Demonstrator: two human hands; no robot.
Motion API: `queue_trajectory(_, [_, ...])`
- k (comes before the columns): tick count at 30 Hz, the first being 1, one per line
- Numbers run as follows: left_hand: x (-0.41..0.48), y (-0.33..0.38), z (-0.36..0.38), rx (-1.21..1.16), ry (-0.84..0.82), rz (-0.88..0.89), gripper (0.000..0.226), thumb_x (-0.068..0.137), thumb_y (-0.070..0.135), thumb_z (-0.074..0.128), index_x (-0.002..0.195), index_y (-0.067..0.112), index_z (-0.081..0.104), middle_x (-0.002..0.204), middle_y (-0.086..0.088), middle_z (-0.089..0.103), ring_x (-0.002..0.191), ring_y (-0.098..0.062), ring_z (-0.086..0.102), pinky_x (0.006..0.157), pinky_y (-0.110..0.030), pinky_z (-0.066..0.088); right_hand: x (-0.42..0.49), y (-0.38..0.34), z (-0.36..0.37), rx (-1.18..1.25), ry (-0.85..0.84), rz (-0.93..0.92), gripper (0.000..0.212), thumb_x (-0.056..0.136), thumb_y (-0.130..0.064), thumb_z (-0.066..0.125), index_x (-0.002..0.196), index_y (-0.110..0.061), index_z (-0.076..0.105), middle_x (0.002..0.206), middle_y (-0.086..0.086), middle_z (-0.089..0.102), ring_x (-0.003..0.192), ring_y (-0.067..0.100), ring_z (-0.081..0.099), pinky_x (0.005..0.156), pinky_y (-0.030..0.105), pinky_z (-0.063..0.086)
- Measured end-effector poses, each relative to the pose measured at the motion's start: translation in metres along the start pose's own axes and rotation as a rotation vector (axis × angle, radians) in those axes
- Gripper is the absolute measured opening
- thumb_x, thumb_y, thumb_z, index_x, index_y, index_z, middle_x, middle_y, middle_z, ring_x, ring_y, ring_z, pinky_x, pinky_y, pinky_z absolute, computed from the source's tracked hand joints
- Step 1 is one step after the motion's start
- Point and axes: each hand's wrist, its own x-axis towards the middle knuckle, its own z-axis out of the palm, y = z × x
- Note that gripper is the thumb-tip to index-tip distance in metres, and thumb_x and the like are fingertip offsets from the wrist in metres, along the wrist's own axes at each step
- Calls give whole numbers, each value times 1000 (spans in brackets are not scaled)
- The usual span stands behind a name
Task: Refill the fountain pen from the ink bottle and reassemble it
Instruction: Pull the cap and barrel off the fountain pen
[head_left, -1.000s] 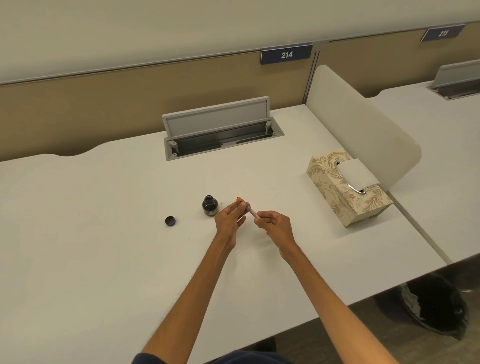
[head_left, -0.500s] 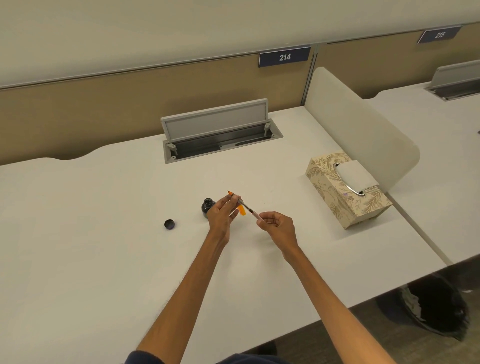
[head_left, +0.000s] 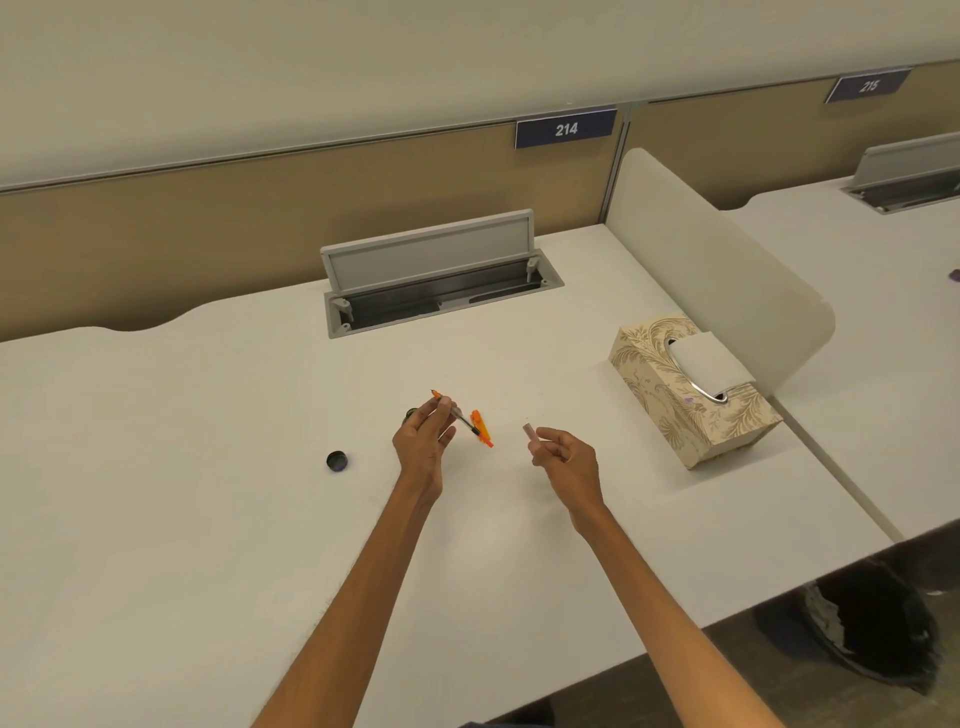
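My left hand (head_left: 423, 439) pinches the pen's front section (head_left: 457, 414), a thin piece with an orange nib end at the upper left and a clear converter pointing down to the right. My right hand (head_left: 563, 457) holds the separate translucent pinkish barrel (head_left: 531, 434), a hand's width away from the section. An orange pen cap (head_left: 482, 429) lies on the white desk (head_left: 208, 493) between the hands. The dark ink bottle (head_left: 411, 414) is mostly hidden behind my left hand. Its round dark lid (head_left: 337, 461) lies to the left.
A patterned tissue box (head_left: 685, 389) stands at the right, beside a white divider panel (head_left: 717, 280). A grey cable hatch (head_left: 436, 286) stands open at the back of the desk. A dark bin (head_left: 878, 629) sits on the floor at lower right.
The barrel has come off the section: my right hand has pulled it away to the right, while my left hand keeps the section. The cap now shows lying on the desk.
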Motion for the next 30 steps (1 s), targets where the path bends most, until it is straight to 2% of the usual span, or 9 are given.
queue_trajectory(5, [-13,-10,-1,26,-28,-75,10,87,13,73,97,11,73,84,-1,73,87,-18,67,83,-29,51,4,-3,-2,-32,90,-3,20,91,-14,66,110,-14,71,89,0,73,90,16,68,78,20,50])
queue_trajectory(7, [-17,-16,-2,33,-24,-104,17,86,13,74,102,8,73,86,-3,71,87,-18,66,82,-27,52,5,-3,-2,-51,149,15,16,89,-15,68,104,-15,72,85,-1,72,86,18,70,79,26,51])
queue_trajectory(10, [-22,-22,-4,45,-31,-147,33,85,14,75,115,0,69,91,-6,70,89,-19,65,83,-27,52,8,-2,-1,-93,215,42,17,88,-17,70,104,-13,72,93,3,73,85,19,69,72,24,48])
queue_trajectory(13, [-24,-26,-5,68,-29,-195,37,82,16,78,115,0,69,89,-6,70,86,-18,66,82,-27,52,9,0,0,-179,247,56,20,87,-22,71,105,-13,72,98,1,71,85,16,63,68,23,44])
queue_trajectory(16, [-25,-28,-6,97,-21,-237,37,81,17,80,113,1,70,89,-7,71,82,-17,66,81,-26,54,13,4,1,-263,262,49,17,85,-25,72,100,-17,73,99,-1,70,88,17,63,74,27,46])
queue_trajectory(18, [-25,-30,-8,110,-23,-259,39,80,18,81,114,1,70,92,-9,71,82,-17,67,80,-25,54,16,8,2,-328,283,76,14,82,-28,72,95,-22,73,95,-3,71,91,20,65,85,36,51])
queue_trajectory(20, [-26,-31,-10,117,-23,-269,41,79,19,81,114,1,70,94,-9,70,81,-16,67,77,-24,53,19,11,4,-412,296,91,14,81,-29,70,93,-25,74,92,-5,73,95,23,65,93,41,47])
queue_trajectory(26, [-28,-31,-11,136,-13,-279,39,78,17,82,112,1,71,92,-7,72,80,-15,68,76,-25,54,24,25,8,-604,304,71,18,84,-34,66,96,-23,74,96,-4,74,106,24,58,88,37,36])
queue_trajectory(30, [-29,-32,-12,145,-7,-289,38,78,17,82,112,1,72,93,-7,72,80,-16,68,77,-25,55,22,30,8,-654,307,41,18,86,-32,66,99,-22,73,99,-2,73,107,25,56,87,38,36])
